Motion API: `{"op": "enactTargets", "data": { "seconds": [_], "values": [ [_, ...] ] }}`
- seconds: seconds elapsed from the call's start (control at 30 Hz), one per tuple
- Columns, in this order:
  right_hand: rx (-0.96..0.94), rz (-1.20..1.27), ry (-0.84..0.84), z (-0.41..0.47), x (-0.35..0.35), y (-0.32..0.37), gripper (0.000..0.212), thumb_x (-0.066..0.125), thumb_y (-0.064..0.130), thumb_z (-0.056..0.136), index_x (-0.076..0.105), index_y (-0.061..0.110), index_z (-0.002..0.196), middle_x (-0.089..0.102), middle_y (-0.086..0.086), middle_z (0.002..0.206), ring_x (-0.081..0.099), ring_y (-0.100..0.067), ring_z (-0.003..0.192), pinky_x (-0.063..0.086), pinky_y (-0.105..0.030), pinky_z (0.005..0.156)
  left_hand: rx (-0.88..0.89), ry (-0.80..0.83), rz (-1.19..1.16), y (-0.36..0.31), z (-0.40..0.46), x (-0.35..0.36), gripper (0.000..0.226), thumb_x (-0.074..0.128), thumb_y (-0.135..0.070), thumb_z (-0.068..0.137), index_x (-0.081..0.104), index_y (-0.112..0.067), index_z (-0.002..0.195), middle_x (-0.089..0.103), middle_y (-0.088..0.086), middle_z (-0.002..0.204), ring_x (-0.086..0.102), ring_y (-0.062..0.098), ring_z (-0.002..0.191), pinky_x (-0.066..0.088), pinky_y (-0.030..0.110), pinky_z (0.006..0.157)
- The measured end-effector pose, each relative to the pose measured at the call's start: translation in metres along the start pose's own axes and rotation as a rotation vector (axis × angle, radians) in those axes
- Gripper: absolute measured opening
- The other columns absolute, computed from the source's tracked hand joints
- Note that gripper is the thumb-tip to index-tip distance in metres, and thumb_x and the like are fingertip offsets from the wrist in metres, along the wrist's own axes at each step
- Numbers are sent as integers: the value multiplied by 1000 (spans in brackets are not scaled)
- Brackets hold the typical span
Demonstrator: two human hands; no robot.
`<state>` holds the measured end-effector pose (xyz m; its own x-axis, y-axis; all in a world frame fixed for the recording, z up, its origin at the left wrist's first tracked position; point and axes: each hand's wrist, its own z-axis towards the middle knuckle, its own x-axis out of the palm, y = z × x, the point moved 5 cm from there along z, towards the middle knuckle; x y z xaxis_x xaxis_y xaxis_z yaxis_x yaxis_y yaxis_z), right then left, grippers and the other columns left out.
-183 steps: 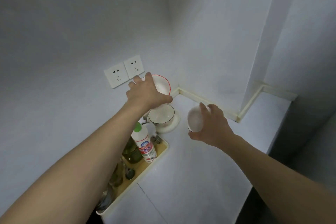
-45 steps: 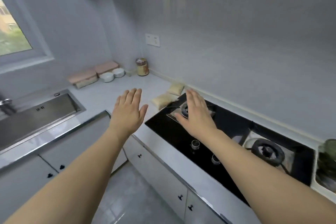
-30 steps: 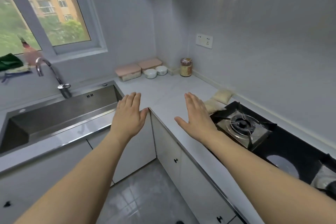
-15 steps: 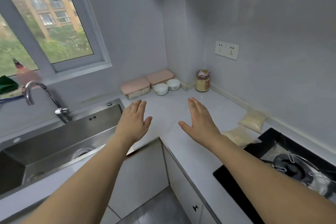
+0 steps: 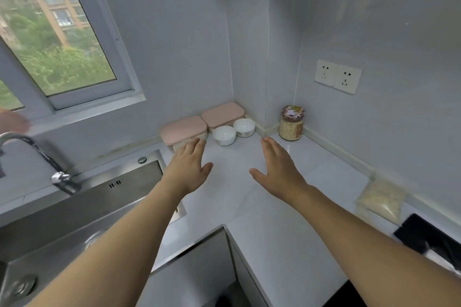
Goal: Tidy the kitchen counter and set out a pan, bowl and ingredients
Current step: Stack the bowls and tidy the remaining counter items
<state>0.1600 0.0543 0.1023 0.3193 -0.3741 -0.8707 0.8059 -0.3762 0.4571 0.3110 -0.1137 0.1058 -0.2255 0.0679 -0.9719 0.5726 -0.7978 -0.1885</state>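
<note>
Two small white bowls (image 5: 224, 135) (image 5: 244, 127) stand side by side in the counter's far corner. Behind them are two pink-lidded boxes (image 5: 184, 128) (image 5: 222, 113). A glass jar (image 5: 290, 123) of pale grains stands to their right by the wall. My left hand (image 5: 188, 166) hovers flat with straight fingers, its fingertips near the front pink box. My right hand (image 5: 277, 167) is stretched out the same way, just short of the bowls and jar. Both hands hold nothing.
A steel sink (image 5: 74, 209) with a tap (image 5: 37, 154) lies at the left under a window. A clear bag of pale grains (image 5: 380, 199) lies on the white counter (image 5: 269, 219) by the right wall, beside the black hob corner (image 5: 429, 237). Double sockets (image 5: 337, 76) sit above.
The view has swung left from the hob to the counter corner. Both empty hands have reached farther forward toward the bowls and boxes.
</note>
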Motion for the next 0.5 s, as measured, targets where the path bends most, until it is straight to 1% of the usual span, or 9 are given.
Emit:
{"op": "enactTargets", "data": {
  "seconds": [0.1, 0.17, 0.27, 0.43, 0.5],
  "values": [
    [20, -18, 25, 36, 10, -9, 81, 52, 45, 94, 8, 13, 154, 5, -4, 161, 6, -20, 147, 9, -31, 118, 17, 35, 6, 13, 39, 12, 68, 48, -42, 97, 20, -14, 153, 20, 7, 159, 22, 30, 144, 21, 39, 117],
    [38, -37, 43, 62, 16, -16, 82, 52, 45, 94, 6, 13, 154, 2, -4, 161, 5, -20, 148, 9, -31, 118, 33, 55, -1, 21, 66, 19, 69, 49, -41, 97, 19, -15, 154, 19, 6, 160, 19, 29, 145, 19, 37, 117],
    [99, -47, 88, 110, 30, -34, 83, 52, 45, 94, 4, 14, 154, -1, -3, 161, 4, -21, 148, 9, -33, 118, 56, 139, -6, 41, 123, 35, 71, 51, -40, 96, 18, -15, 154, 17, 6, 160, 17, 28, 146, 18, 37, 118],
    [175, -93, 193, 178, 55, -62, 88, 56, 47, 91, 2, 16, 154, -2, -5, 161, 4, -24, 148, 11, -37, 120, 59, 239, -72, 71, 199, 63, 74, 59, -37, 90, 23, -18, 152, 24, 6, 156, 23, 30, 142, 26, 40, 116],
    [191, -120, 230, 202, 62, -68, 89, 57, 46, 91, 2, 17, 154, -4, -5, 161, 2, -24, 148, 10, -37, 120, 70, 289, -95, 76, 223, 76, 75, 61, -36, 89, 23, -18, 151, 24, 6, 156, 24, 31, 142, 25, 39, 116]
  ]
}}
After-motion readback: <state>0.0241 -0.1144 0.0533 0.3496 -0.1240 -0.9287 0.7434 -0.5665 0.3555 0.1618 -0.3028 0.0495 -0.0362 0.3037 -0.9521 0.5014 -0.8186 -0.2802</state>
